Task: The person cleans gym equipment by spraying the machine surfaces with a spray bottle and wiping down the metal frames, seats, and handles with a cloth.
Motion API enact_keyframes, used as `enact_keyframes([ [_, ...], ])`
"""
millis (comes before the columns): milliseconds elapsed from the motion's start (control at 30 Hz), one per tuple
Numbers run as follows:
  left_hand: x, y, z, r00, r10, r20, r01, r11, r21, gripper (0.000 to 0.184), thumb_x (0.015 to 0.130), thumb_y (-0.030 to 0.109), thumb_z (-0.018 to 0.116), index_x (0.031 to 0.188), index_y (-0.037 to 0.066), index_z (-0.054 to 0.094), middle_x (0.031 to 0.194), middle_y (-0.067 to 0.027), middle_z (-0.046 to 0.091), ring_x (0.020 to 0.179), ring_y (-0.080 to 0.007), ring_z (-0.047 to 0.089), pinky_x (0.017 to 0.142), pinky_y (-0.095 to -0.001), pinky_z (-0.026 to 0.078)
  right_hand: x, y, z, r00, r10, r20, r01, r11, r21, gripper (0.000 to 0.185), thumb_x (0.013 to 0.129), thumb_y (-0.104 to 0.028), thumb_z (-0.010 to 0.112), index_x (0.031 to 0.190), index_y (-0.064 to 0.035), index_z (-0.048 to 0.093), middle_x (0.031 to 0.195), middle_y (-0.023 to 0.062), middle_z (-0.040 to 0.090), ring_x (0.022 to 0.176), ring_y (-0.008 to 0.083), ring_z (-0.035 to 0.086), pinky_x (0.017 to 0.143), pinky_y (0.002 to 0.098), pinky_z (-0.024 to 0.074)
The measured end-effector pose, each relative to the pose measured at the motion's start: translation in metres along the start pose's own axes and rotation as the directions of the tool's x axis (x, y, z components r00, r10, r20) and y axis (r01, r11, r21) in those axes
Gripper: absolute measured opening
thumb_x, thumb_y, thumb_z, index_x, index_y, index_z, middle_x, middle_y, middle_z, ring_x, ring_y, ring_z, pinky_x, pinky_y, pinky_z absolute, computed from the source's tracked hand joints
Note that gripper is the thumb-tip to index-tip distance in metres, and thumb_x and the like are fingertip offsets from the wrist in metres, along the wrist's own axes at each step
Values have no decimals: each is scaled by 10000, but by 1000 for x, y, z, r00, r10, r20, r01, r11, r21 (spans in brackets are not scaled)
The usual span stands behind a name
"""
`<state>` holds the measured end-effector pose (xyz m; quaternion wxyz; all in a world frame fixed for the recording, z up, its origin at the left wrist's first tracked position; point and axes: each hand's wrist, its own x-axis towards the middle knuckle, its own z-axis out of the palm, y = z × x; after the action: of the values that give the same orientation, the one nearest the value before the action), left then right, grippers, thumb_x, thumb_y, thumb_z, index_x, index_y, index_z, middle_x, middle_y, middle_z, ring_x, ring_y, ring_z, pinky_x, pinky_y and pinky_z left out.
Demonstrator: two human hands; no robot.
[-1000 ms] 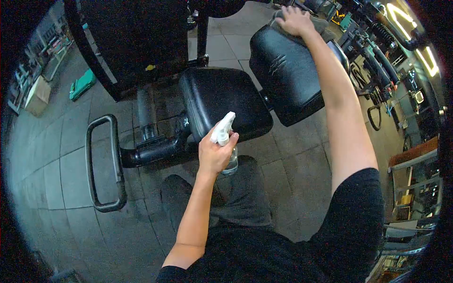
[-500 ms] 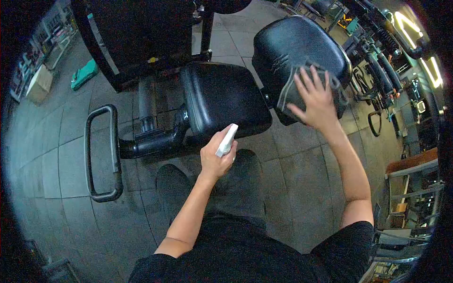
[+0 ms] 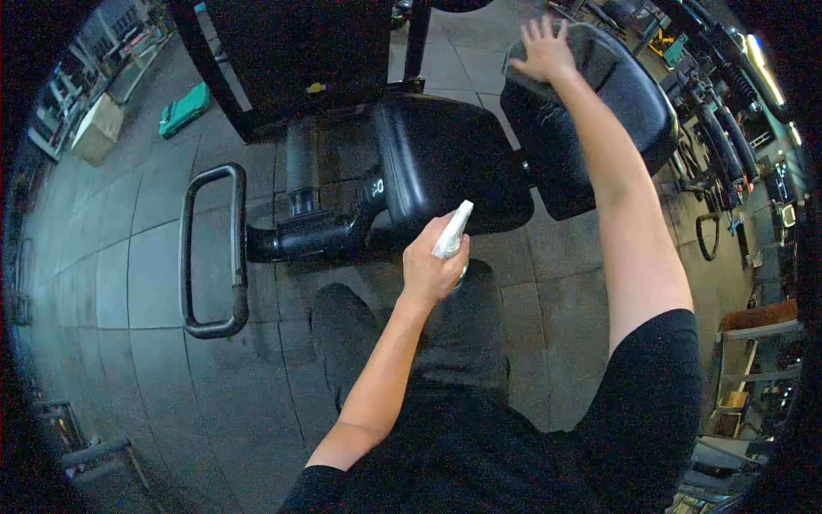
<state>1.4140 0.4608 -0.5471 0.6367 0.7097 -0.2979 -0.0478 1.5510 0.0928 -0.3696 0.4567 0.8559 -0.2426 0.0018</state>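
Observation:
My right hand (image 3: 545, 53) lies with its fingers spread on a dark grey cloth (image 3: 586, 50), pressing it flat near the far top edge of the black padded backrest (image 3: 616, 128). My left hand (image 3: 431, 264) is wrapped round a spray bottle; its white trigger head (image 3: 454, 230) sticks up above the fist. The bottle's body is mostly hidden by the fingers. That hand is held above my lap, near the front edge of the black padded seat (image 3: 454, 167).
A looped black handle (image 3: 186, 257) juts out left of the seat on a thick frame tube (image 3: 312, 242). Behind stands a dark machine panel (image 3: 282, 60). A green folded item (image 3: 184, 110) and a pale box (image 3: 98, 128) are on the tiled floor. Racks line the right side.
My right hand has slid with the cloth up and away, from the backrest's near part to its far top edge. My left hand still grips the spray bottle. The view has shifted slightly.

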Motion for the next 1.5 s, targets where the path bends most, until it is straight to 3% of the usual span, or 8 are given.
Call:
enact_keyframes([
  [133, -2, -2, 3, 1000, -12, -1, 12, 1000, 11, 368, 890, 198, 713, 1233, 72, 678, 1050, -132, 707, 944, -332, 715, 830, -382, 557, -59, -59, 56, 906, -421, -41, 377, 849, -371, 800, 930, -633, 532, 1522, -98, 471, 1615, 104, 392, 1536, 376, 212, 1194, 684, 141],
  [300, -3, -6, -3, 999, 6, 51, -9, 999, 49, 334, 894, 204, 714, 1197, 67, 678, 1033, -128, 705, 933, -334, 713, 820, -382, 553, -199, -79, 70, 641, -628, 443, 761, 443, -473, 663, 946, -457, 560, 1458, -36, 546, 1478, 137, 549, 1368, 414, 466, 1201, 607, 231],
  [400, -3, -9, -3, 999, -21, 49, 21, 1000, -11, 260, 883, 181, 739, 1107, 57, 687, 929, -116, 703, 843, -244, 708, 783, -343, 542, -278, -20, 21, 820, -529, -218, 240, 664, -708, 556, 966, -299, 510, 1456, -39, 556, 1473, 121, 559, 1355, 409, 503, 1186, 588, 304],
  [467, -4, -19, -4, 990, -76, 118, 88, 991, -105, 440, 900, 125, 754, 1321, 43, 659, 1107, -34, 728, 966, -114, 664, 868, -287, 521, -290, 14, 4, 792, -542, -281, 452, 830, -327, 609, 955, -325, 573, 1479, -22, 512, 1553, 155, 460, 1452, 395, 394, 1205, 594, 254],
  [667, 4, -28, -15, 975, -60, 215, 99, 980, -172, 445, 907, 55, 740, 1339, 11, 643, 1092, -44, 702, 958, -123, 650, 850, -276, 519, -251, 43, -1, 815, 293, -499, 105, 773, 625, 874, 819, -417, 735, 1499, 30, 416, 1584, 222, 384, 1501, 370, 311, 1237, 560, 180],
  [867, -1, -29, -22, 968, -77, 239, 126, 972, -197, 470, 912, 48, 734, 1361, -17, 610, 1135, -58, 678, 985, -119, 621, 854, -263, 506, -184, 86, 9, 766, 505, -397, -234, 795, 560, 886, 812, -475, 706, 1453, 84, 457, 1541, 235, 448, 1445, 365, 409, 1219, 547, 249],
  [1100, -3, -24, -15, 986, -88, 144, 123, 959, -257, 399, 907, 50, 722, 1300, 8, 666, 1042, -48, 698, 881, -100, 630, 784, -256, 513, -36, 218, 94, 982, -2, 187, -172, 385, 907, 941, 921, -698, 543, 1513, 24, 421, 1487, 234, 511, 1354, 337, 524, 1153, 400, 401],
  [1500, -2, -32, -22, 979, -106, 177, 135, 977, -165, 391, 911, 78, 730, 1294, 18, 674, 1013, -36, 701, 858, -102, 623, 773, -264, 508, -207, 142, 37, 758, 652, 17, 12, -39, 999, 863, 877, -578, 702, 1389, 80, 477, 1442, 273, 519, 1302, 447, 541, 1086, 444, 451],
])
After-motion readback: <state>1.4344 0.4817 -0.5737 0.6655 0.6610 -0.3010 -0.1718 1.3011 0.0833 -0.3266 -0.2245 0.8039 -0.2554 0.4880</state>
